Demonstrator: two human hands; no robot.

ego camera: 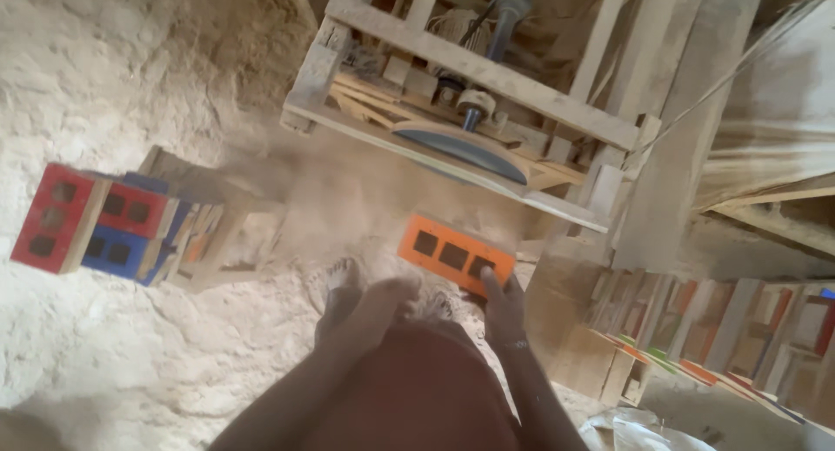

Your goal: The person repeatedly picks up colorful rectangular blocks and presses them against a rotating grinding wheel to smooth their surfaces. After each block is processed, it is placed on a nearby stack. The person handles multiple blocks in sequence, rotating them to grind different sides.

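Note:
An orange wooden block (pixel 450 254) with three square holes is held low over the sawdust floor, just in front of a round saw blade (pixel 461 146). My right hand (pixel 503 305) grips the block's near right end, thumb on top. My left hand (pixel 389 296) is blurred, with curled fingers, just below the block's left end; whether it touches the block is unclear. My bare foot (pixel 343 277) stands on the sawdust to the left of that hand.
The blade sits in a rough wooden frame table (pixel 487 73). At the left, red and blue holed blocks (pixel 91 225) are piled on a low wooden stand. Rows of painted wooden pieces (pixel 713 329) stand at the right. Sawdust (pixel 130 347) covers the ground.

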